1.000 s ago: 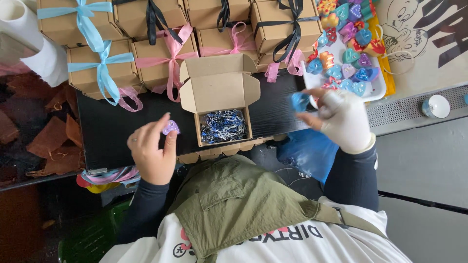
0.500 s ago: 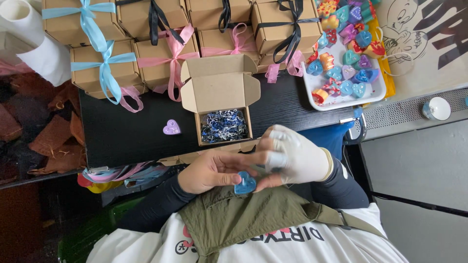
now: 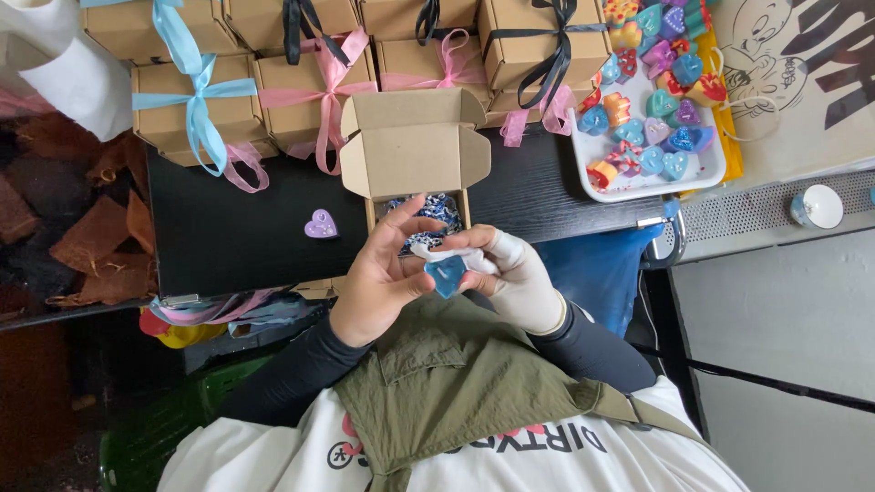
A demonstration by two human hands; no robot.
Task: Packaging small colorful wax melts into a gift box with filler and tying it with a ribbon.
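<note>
Hands (image 3: 447, 273) together pinching blue heart candle (image 3: 447, 276), open cardboard box (image 3: 415, 146) behind

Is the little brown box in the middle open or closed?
Open. The box's lid flap stands up, and blue-white filling shows inside.

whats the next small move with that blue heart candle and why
Probably lower the blue heart candle into the open box. Both the left hand and the gloved right hand hold it just below the box, whose flaps stand open over blue-and-white filling.
</note>
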